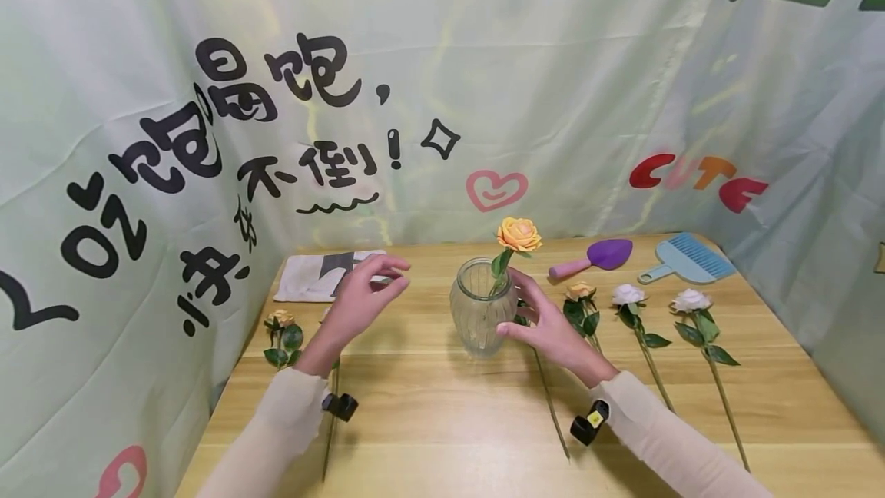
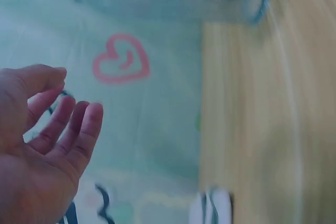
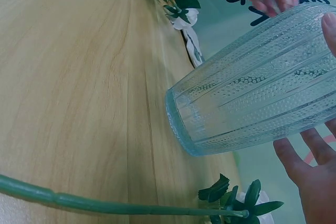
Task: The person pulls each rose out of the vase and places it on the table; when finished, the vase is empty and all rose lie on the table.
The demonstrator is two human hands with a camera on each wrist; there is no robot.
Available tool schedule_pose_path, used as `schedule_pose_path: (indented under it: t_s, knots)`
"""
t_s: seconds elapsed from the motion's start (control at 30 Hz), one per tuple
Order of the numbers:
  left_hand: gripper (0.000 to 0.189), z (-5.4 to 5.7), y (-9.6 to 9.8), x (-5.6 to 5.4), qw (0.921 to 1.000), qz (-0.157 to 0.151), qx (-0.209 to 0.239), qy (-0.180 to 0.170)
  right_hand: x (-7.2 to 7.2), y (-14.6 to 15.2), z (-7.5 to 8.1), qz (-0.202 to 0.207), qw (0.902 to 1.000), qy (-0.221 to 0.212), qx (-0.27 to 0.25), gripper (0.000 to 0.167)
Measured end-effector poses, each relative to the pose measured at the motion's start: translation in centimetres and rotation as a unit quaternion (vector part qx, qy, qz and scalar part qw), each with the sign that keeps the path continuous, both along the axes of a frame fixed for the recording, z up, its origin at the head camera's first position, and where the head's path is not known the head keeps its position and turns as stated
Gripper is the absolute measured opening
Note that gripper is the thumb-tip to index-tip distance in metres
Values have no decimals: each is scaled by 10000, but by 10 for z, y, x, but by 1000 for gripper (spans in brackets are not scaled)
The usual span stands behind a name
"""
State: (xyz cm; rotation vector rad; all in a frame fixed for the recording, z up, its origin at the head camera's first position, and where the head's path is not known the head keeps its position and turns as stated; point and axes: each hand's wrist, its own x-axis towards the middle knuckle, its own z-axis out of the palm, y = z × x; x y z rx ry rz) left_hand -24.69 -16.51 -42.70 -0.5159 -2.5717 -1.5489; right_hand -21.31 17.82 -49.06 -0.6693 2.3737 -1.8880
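A clear ribbed glass vase (image 1: 484, 325) stands near the middle of the wooden table. An orange rose (image 1: 518, 234) rises from its mouth, its leaves close to the rim. My right hand (image 1: 553, 329) holds the vase from the right, thumb on the near side and fingers around the far side; the right wrist view shows the vase (image 3: 252, 87) between thumb and fingers. Off to the vase's left, my left hand (image 1: 362, 290) hovers with loosely bent fingers and nothing in them. In the left wrist view the left hand (image 2: 52, 140) is apart from the vase.
Right of the vase lie another orange rose (image 1: 579, 292) and white roses (image 1: 628, 295), stems toward me. Behind them are a purple trowel (image 1: 608, 255) and a blue dustpan-shaped tool (image 1: 691, 260). At left are a folded cloth (image 1: 300, 279) and an orange rose (image 1: 280, 320).
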Motion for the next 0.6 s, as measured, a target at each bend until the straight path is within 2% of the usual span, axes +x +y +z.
schedule_pose_path:
  t_s: [0.2,0.37,0.6]
  knots:
    - [23,15,45,-3,9971,-667,189,328,0,0,0,47,10000,2,-58,91]
    - [23,22,72,-6,9914,-1169,365,461,-1,0,0,47,10000,14,-40,91]
    - [22,29,99,-9,9858,-1526,196,673,-1,1,0,36,10000,29,52,90]
